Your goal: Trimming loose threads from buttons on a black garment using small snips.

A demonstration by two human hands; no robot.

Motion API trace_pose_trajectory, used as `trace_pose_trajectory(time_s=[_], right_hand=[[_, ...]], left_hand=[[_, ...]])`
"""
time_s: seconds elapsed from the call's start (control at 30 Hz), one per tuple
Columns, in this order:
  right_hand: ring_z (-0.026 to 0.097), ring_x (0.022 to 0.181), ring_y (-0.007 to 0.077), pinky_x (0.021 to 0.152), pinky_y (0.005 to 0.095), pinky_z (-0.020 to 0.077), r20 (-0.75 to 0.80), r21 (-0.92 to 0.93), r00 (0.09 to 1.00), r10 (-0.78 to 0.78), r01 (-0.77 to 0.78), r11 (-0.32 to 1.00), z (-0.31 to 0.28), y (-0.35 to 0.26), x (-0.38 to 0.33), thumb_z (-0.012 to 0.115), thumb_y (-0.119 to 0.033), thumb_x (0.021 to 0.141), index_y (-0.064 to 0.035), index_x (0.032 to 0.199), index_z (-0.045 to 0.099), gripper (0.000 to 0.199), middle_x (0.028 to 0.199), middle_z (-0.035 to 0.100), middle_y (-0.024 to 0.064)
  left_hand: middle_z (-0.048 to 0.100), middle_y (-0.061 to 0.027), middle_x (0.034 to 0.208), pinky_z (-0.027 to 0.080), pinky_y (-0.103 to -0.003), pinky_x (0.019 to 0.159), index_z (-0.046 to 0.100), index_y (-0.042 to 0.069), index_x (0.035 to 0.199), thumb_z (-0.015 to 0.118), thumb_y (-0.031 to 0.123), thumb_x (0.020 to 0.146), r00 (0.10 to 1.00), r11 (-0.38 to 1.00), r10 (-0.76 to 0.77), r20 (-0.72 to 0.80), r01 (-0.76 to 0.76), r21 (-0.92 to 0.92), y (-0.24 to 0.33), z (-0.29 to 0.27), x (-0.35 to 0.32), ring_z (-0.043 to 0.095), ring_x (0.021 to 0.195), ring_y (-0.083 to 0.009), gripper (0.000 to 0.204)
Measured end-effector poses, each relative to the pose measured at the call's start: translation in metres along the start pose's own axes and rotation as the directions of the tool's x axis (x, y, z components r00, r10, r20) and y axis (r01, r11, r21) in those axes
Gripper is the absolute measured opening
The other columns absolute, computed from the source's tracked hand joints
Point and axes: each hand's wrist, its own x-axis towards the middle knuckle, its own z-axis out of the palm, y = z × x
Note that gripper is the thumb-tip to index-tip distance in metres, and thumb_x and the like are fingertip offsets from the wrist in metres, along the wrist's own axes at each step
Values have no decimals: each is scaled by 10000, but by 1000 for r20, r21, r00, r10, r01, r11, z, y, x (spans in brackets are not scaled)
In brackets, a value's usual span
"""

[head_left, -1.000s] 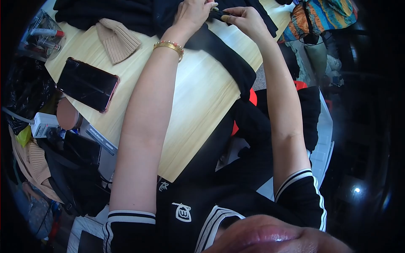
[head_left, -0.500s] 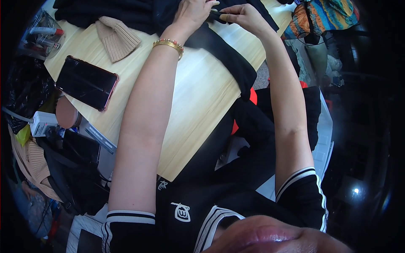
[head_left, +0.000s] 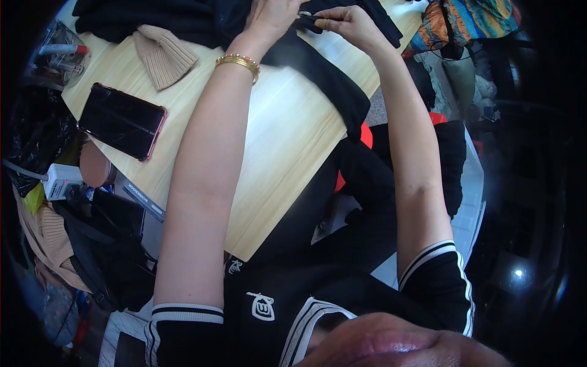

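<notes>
A black cloth garment (head_left: 324, 76) lies across the far part of the wooden table, one long piece of it reaching toward the right edge. At the top edge of the view my left hand (head_left: 272, 19) is closed on the black cloth, its fingers partly cut off by the frame. Close to its right, my right hand (head_left: 350, 25) pinches a thin dark strip between thumb and fingers; the strip looks like part of the cloth, though it is too small to be sure. The two hands are almost touching.
On the pale wooden table (head_left: 287, 147) lie a beige ribbed knit piece (head_left: 164, 58) and a black phone (head_left: 122, 121). A clear container (head_left: 64, 58) stands far left. Beside the table are a round brown lid (head_left: 96, 164), a white plug block (head_left: 63, 181) and a colourful cloth bundle (head_left: 465, 24).
My hands stay at the black cloth, with the right fingers shifting slightly. The whole view has slid a little, so the table things appear slightly further left.
</notes>
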Motion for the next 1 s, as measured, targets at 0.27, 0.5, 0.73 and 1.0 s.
trace_pose_trajectory(time_s=[0.27, 0.5, 0.73, 1.0], right_hand=[[669, 827, 131, 786, 283, 518, -160, 21, 926, 343, -344, 939, 13, 17, -14, 747, -249, 872, -80, 1105, 764, 288, 916, 746, 59], [617, 876, 76, 807, 223, 488, -199, 236, 808, 554, -509, 827, 7, -17, -97, 731, -188, 906, -15, 1165, 720, 311, 958, 710, 10], [614, 801, 70, 677, 221, 497, -283, 481, 818, 501, -331, 812, 18, -58, -233, 735, -188, 898, 0, 1170, 686, 335, 895, 701, 21], [700, 866, 289, 736, 403, 555, -587, -183, 609, 533, -742, 645, 10, -166, -401, 719, -352, 803, -126, 962, 727, 276, 882, 723, 90]], left_hand=[[677, -170, 786, 529, -363, 602, 631, 24, 929, 651, 184, 927, 998, 990, -58, -9, 56, -126, 7, 0, 1, 684, 640, -265, 162], [675, -93, 903, 436, -228, 507, 649, -8, 1005, 653, 69, 933, 977, 828, -215, 4, 185, -529, -10, 2, 7, 551, 528, -92, 106], [751, -103, 980, 542, -211, 704, 685, -17, 1066, 681, 221, 953, 986, 942, -164, 12, 160, -294, 12, 8, 7, 693, 723, -112, 264], [688, -96, 1157, 560, -241, 719, 620, -4, 1240, 565, 126, 1019, 828, 972, 188, 528, -80, -219, 73, 90, -58, 657, 817, -97, 263]])
